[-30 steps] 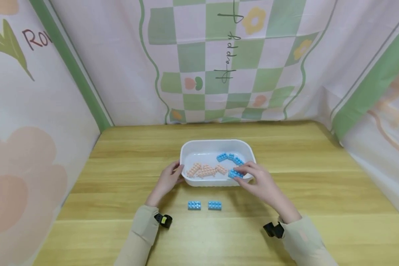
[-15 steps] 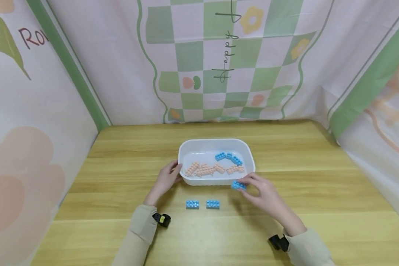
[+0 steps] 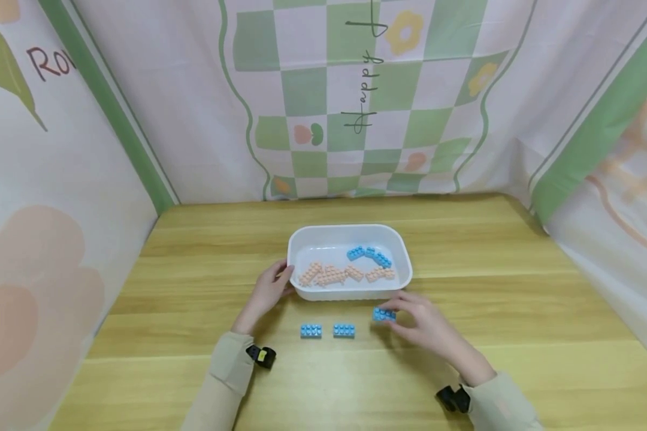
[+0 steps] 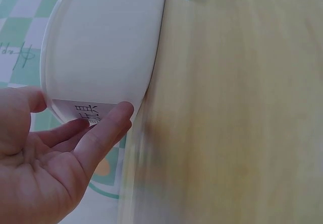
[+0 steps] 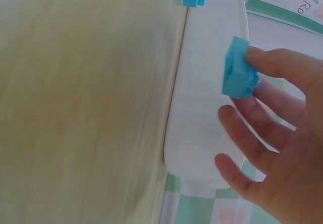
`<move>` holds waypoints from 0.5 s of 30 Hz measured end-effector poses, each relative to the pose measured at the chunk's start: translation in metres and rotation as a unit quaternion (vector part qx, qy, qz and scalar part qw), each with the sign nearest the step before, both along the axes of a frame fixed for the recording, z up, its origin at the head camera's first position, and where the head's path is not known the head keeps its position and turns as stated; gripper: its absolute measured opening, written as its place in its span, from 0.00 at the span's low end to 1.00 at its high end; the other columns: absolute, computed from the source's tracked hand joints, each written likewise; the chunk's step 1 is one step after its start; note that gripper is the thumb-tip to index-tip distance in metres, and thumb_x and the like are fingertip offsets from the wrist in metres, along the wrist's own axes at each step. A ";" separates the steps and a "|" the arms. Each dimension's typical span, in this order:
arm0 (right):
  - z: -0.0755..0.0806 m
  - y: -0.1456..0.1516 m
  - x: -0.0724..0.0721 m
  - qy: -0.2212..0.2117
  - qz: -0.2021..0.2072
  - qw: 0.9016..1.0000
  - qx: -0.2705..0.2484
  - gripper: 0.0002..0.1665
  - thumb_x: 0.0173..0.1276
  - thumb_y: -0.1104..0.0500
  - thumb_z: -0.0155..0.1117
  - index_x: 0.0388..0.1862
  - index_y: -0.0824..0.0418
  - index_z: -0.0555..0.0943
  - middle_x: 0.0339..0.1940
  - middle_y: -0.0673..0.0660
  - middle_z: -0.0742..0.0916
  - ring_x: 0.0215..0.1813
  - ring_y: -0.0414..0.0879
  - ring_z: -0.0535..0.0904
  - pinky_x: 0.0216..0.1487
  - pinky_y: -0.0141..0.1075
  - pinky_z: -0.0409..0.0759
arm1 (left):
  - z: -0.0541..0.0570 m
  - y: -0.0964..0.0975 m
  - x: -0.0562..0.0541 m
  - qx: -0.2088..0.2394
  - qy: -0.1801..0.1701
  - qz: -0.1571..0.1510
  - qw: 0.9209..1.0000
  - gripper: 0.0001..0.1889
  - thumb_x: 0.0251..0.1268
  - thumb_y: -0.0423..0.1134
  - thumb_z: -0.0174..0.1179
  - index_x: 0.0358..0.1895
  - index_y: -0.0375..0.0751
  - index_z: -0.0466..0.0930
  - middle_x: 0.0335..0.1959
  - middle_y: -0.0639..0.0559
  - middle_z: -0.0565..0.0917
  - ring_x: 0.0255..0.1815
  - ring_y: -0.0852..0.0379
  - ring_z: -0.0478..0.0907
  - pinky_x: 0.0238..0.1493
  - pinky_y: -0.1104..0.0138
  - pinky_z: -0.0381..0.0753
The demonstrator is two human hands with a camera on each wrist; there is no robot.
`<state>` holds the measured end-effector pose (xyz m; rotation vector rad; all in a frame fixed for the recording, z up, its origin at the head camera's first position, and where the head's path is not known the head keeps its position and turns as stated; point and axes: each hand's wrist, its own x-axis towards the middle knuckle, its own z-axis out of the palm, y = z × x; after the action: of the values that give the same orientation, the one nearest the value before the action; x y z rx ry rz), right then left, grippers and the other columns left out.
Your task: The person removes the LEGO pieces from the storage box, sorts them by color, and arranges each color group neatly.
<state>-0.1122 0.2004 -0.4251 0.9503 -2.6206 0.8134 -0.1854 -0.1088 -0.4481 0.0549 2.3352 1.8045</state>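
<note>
My right hand (image 3: 423,323) pinches a blue toy building brick (image 5: 238,67) between thumb and fingers, studs facing up. That brick is in front of the white plastic bin (image 3: 350,295), seemingly just above the tabletop. Two more blue bricks, a left one (image 3: 311,331) and a right one (image 3: 344,331), stand apart in a row on the table to its left. My left hand (image 3: 266,296) holds the bin's left end. In the left wrist view its thumb is at the rim and its fingers lie against the labelled outer wall (image 4: 75,105).
Inside the bin, several peach bricks (image 3: 331,276) lie along the front and several blue bricks (image 3: 381,260) at the back right. The wooden table (image 3: 221,239) meets a patterned curtain (image 3: 356,90) behind and cloth panels at both sides.
My right hand has brought the blue brick out of the bin, over its front rim and toward me. The left hand stays at the bin's left end. The head view shifts slightly.
</note>
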 end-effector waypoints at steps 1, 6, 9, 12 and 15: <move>0.000 0.000 0.000 -0.009 0.004 1.000 0.004 0.16 0.50 0.66 0.72 0.40 0.61 0.84 0.38 0.52 0.86 0.40 0.44 0.82 0.44 0.41 0.85 | 0.001 0.000 0.000 0.001 -0.001 0.001 1.000 0.24 0.75 0.45 0.44 0.68 0.37 0.62 0.68 0.38 0.66 0.59 0.42 0.74 0.49 0.63 0.84; -0.001 0.001 -0.001 -0.055 0.012 0.998 0.026 0.14 0.53 0.63 0.71 0.40 0.60 0.84 0.36 0.50 0.86 0.39 0.42 0.81 0.43 0.38 0.84 | 0.002 0.000 0.002 -0.002 0.003 0.000 1.000 0.24 0.75 0.45 0.44 0.68 0.37 0.62 0.68 0.37 0.66 0.59 0.42 0.74 0.48 0.63 0.84; -0.001 0.001 -0.001 -0.076 0.011 0.996 0.043 0.13 0.54 0.62 0.70 0.41 0.60 0.84 0.36 0.49 0.85 0.40 0.43 0.80 0.43 0.38 0.83 | 0.002 0.000 0.001 -0.006 0.003 0.001 1.000 0.24 0.75 0.45 0.44 0.68 0.37 0.62 0.68 0.37 0.66 0.59 0.42 0.74 0.48 0.64 0.84; -0.001 0.001 0.000 -0.087 0.012 0.994 0.059 0.13 0.55 0.61 0.69 0.41 0.59 0.84 0.37 0.48 0.85 0.40 0.43 0.80 0.44 0.39 0.83 | 0.002 0.000 0.002 -0.008 0.003 0.001 1.000 0.24 0.75 0.45 0.44 0.68 0.36 0.62 0.67 0.37 0.66 0.59 0.42 0.74 0.48 0.64 0.84; -0.001 0.001 0.000 -0.098 0.011 0.992 0.076 0.13 0.55 0.60 0.70 0.41 0.57 0.84 0.36 0.46 0.85 0.40 0.42 0.79 0.46 0.42 0.80 | 0.002 0.000 0.002 -0.008 0.002 0.001 1.000 0.24 0.75 0.45 0.44 0.68 0.36 0.62 0.67 0.37 0.67 0.60 0.42 0.74 0.48 0.64 0.84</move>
<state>-0.1123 0.2014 -0.4258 0.9847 -2.8819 0.7549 -0.1836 -0.1084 -0.4459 0.0523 2.3525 1.7883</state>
